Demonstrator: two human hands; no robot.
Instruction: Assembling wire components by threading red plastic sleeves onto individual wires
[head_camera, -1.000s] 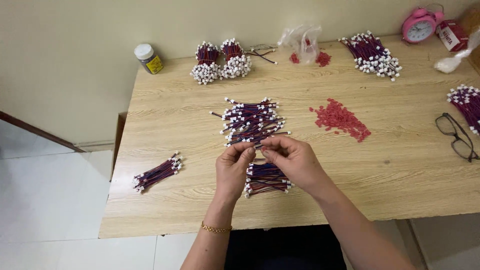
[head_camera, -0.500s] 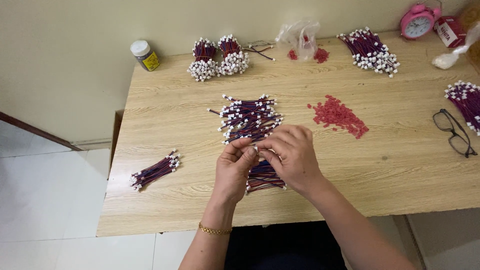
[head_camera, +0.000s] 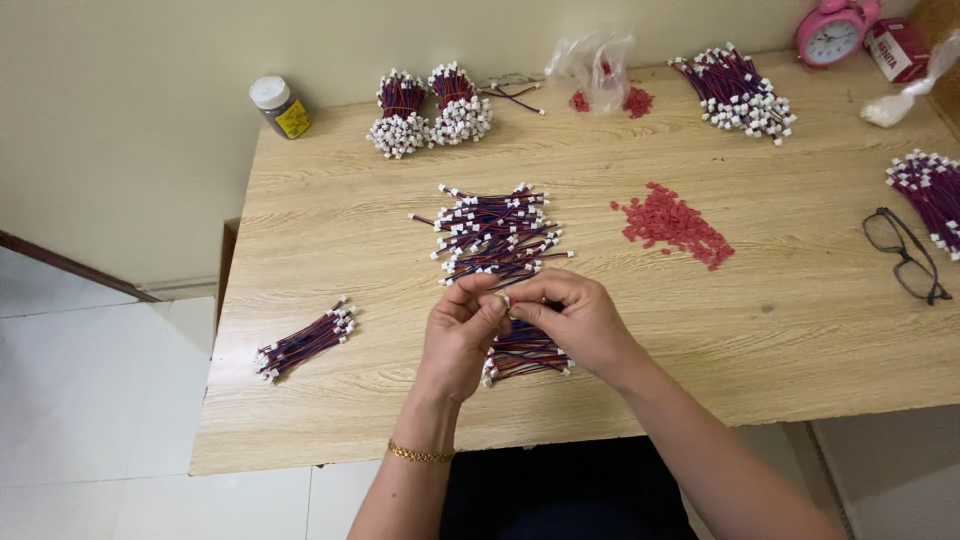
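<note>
The wooden table (head_camera: 800, 330) carries, far to near, tied bundles of wire leads (head_camera: 430, 110), a loose pile of leads (head_camera: 495, 235) at centre, a scatter of red pieces (head_camera: 675, 222) to its right, spectacles (head_camera: 905, 255) at the right edge and a small bunch (head_camera: 305, 342) near left. The left hand (head_camera: 462, 335) and right hand (head_camera: 570, 318) meet fingertip to fingertip, pinching one white-tipped lead (head_camera: 504, 297) above a near stack of leads (head_camera: 525, 352), which they partly hide. Since the earlier frame, both hands remain together over that stack.
</note>
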